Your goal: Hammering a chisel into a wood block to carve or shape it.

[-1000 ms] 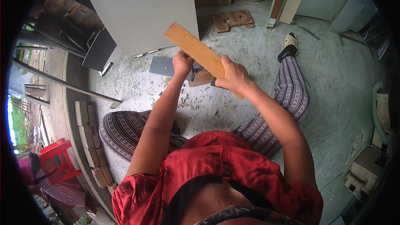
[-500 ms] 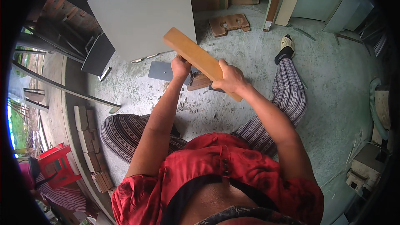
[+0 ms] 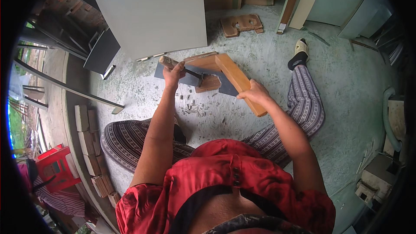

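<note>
My left hand [image 3: 173, 74] is closed round a chisel-like tool [image 3: 190, 73] with a thick wooden handle and a dark metal shank. Its tip rests at or just above a brown wood block [image 3: 209, 84], which shows through a notch in a dark grey panel [image 3: 162, 72] lying on the floor. In my right hand [image 3: 256, 94] is the near end of a long, orange-brown wooden bar [image 3: 238, 78], held slanting over the panel's right part. Behind the tool lies another brown wooden piece [image 3: 203, 62], partly covered by the bar.
Small chips [image 3: 195, 109] litter the floor before the panel. A large grey board [image 3: 151, 17] leans at the back, with a brown cut-out piece [image 3: 241, 25] to its right. My legs spread either side; stacked blocks [image 3: 86, 136] and a red plastic stool [image 3: 56, 169] stand left.
The wooden bar has come down and swung right, away from my left hand. My left hand has shifted left, and the tool in it now shows fully, leaning over.
</note>
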`<state>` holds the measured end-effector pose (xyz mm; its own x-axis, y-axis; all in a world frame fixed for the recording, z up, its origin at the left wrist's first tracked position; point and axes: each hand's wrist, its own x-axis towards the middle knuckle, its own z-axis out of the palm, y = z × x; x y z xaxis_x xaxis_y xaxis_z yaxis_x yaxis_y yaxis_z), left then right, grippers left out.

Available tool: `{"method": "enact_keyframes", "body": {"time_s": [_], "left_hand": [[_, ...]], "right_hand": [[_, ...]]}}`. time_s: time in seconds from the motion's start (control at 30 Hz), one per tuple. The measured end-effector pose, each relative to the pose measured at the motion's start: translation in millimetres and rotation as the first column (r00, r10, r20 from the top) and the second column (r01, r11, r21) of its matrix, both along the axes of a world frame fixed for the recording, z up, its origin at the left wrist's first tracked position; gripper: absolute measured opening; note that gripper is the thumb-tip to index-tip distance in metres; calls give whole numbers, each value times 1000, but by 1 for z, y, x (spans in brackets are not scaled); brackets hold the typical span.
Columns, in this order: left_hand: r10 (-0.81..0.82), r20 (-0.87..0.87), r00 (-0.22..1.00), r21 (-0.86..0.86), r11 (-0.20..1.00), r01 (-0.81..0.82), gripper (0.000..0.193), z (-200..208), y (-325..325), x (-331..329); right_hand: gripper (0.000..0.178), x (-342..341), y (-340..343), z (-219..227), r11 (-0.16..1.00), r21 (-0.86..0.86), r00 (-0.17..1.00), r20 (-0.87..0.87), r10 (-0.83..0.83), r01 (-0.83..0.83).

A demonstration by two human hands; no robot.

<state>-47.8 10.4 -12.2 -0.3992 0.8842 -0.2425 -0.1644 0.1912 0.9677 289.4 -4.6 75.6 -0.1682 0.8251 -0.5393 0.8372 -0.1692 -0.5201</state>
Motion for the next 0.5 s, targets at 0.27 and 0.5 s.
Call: {"method": "enact_keyframes", "body": {"time_s": [0.27, 0.5], "left_hand": [[368, 417, 831, -194, 929, -315, 41, -38, -43, -17], [674, 360, 645, -426, 734, -529, 45, -44, -43, 8]], "right_hand": [[85, 3, -15, -39, 987, -155, 988, 142, 55, -33], [84, 6, -9, -49, 985, -147, 978, 172, 117, -92]]}}
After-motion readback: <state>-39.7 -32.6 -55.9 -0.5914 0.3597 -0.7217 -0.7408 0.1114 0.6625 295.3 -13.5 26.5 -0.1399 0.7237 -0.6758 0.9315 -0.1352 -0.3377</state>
